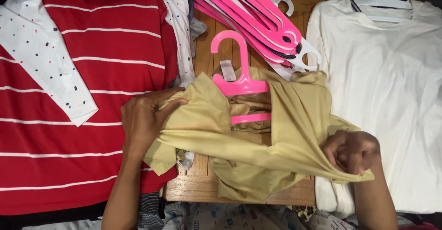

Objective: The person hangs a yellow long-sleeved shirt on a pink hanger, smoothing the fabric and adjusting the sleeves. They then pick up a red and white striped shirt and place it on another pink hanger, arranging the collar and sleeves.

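On a wooden table (202, 191) crowded with clothes, both hands' fingers (172, 102) clamp a tan garment (294, 119).

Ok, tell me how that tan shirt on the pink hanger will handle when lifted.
The tan shirt is probably floppy: it bunches between the left hand and right hand. Likely light, thin fabric. The pink hanger looks rigid and should carry it.
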